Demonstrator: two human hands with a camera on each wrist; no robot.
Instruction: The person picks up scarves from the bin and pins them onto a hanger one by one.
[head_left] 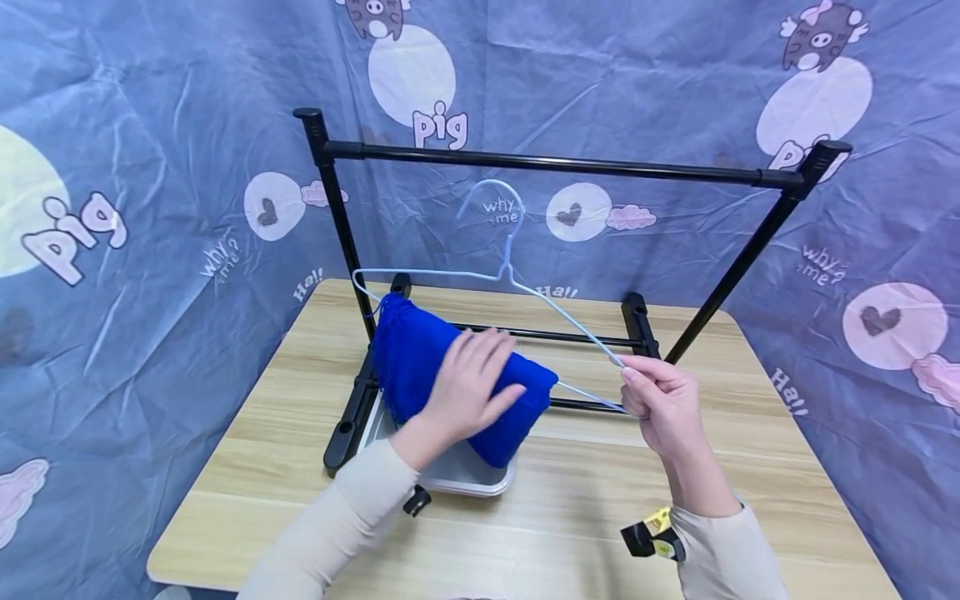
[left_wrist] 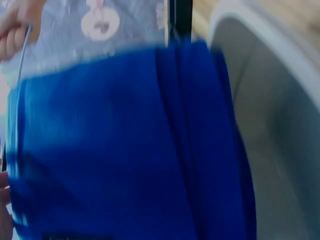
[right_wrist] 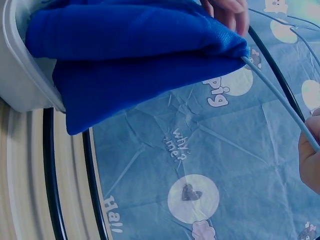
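A folded blue scarf (head_left: 420,342) with a fringed end hangs over the bottom bar of a pale blue wire hanger (head_left: 564,315). My left hand (head_left: 468,387) rests on top of the scarf, its fingers extended. At the hanger's right corner, my right hand (head_left: 663,404) grips the wire between thumb and curled fingers. The hanger's hook points up, apart from any rail. In the right wrist view, the scarf (right_wrist: 140,32) drapes in layers, and its lower part overlaps the light grey bin (right_wrist: 20,85). The left wrist view is blurred, with the scarf (left_wrist: 110,135) filling most of it.
Behind the hanger stands a black garment rack (head_left: 562,163) with a top rail, slanted posts and lower bars. The bin (head_left: 465,487) sits under the scarf on the wooden table (head_left: 570,533). A patterned blue-grey cloth backdrop (head_left: 187,167) surrounds the table.
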